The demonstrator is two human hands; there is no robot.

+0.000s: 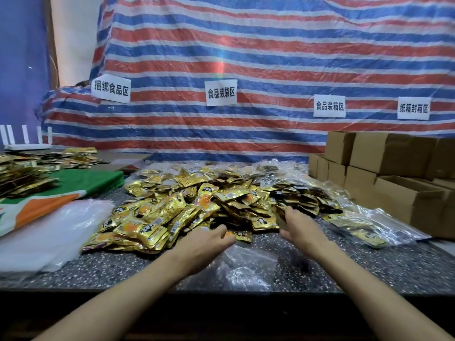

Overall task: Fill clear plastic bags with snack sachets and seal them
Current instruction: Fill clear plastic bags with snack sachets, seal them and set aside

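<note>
A big heap of gold snack sachets [197,205] covers the middle of the speckled stone table [123,269]. An empty clear plastic bag [246,267] lies flat near the table's front edge, below and between my hands. My left hand [206,242] reaches palm down to the heap's near edge, fingers slightly curled, holding nothing visible. My right hand [300,225] is stretched out with fingers apart, its fingertips touching sachets at the heap's right side. Filled clear bags of sachets [357,222] lie to the right.
A stack of empty clear bags [49,232] lies at the left on a green, orange and white sheet [81,185]. Further sachets [24,175] are piled at far left. Cardboard boxes [394,173] stand at the right. A striped tarp with paper labels hangs behind.
</note>
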